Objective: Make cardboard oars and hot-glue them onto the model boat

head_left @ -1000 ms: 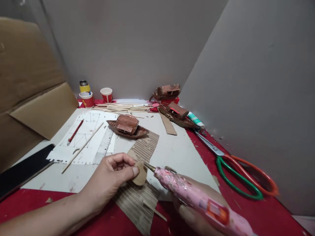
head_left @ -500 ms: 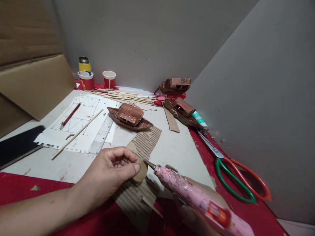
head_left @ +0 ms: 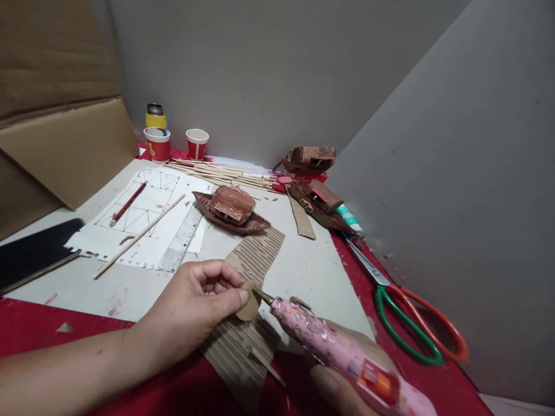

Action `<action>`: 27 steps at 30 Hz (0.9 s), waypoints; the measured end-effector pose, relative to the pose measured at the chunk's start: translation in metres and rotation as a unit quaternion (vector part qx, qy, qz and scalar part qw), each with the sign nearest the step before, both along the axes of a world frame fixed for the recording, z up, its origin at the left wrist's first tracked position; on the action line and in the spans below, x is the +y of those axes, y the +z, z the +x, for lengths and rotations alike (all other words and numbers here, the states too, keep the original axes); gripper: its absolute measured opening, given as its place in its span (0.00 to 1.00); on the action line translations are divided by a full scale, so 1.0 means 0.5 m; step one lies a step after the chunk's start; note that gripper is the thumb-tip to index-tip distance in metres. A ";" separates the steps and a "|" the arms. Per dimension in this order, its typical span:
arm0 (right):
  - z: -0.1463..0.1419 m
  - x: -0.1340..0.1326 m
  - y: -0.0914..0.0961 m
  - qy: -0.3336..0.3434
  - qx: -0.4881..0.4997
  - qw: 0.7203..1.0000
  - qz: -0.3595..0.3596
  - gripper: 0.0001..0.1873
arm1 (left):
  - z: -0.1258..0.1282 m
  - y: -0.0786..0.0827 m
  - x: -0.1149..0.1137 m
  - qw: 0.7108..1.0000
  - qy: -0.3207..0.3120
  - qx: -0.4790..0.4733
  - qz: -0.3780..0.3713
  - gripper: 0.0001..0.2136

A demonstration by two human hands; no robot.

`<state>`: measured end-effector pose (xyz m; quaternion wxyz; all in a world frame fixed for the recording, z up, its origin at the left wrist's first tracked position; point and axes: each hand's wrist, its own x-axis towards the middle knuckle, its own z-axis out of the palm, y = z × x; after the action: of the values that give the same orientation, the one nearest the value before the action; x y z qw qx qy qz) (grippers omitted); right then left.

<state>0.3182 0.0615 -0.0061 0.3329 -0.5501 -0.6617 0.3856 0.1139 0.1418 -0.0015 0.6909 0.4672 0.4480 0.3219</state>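
My left hand pinches a small rounded cardboard piece between thumb and forefinger, just above a strip of corrugated cardboard. My right hand, low at the bottom edge, grips a pink glue gun. The gun's metal nozzle touches the right edge of the small piece. A brown model boat sits on the white sheet behind my hands.
Large scissors with green and orange handles lie to the right on the red table. A ruler, a red pencil, wooden sticks, two red cups, two more model boats and a black slab lie further back. Grey boards wall the back and right.
The view has shifted a little, so the table objects sit lower and further right in the picture. My hands keep their grip, and the nozzle stays at the small piece.
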 end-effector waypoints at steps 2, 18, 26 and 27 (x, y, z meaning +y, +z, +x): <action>-0.009 -0.003 0.012 -0.032 0.027 0.999 -0.007 0.14 | 0.000 -0.002 -0.001 1.000 0.003 -0.008 -0.001 0.07; 0.023 0.007 -0.040 -0.026 0.317 0.922 -0.223 0.27 | -0.002 -0.004 -0.004 0.999 -0.005 -0.027 -0.034 0.08; 0.034 0.039 -0.056 0.120 0.551 0.767 -0.307 0.21 | 0.002 -0.007 0.000 0.998 0.004 -0.045 -0.039 0.08; 0.035 0.041 -0.055 0.123 0.555 0.761 -0.314 0.20 | 0.002 -0.007 0.001 0.998 0.005 -0.046 -0.038 0.08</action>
<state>0.3358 0.0821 -0.0337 0.4001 -0.2276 -0.2658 0.8471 0.1151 0.1425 -0.0049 0.7265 0.4230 0.4303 0.3289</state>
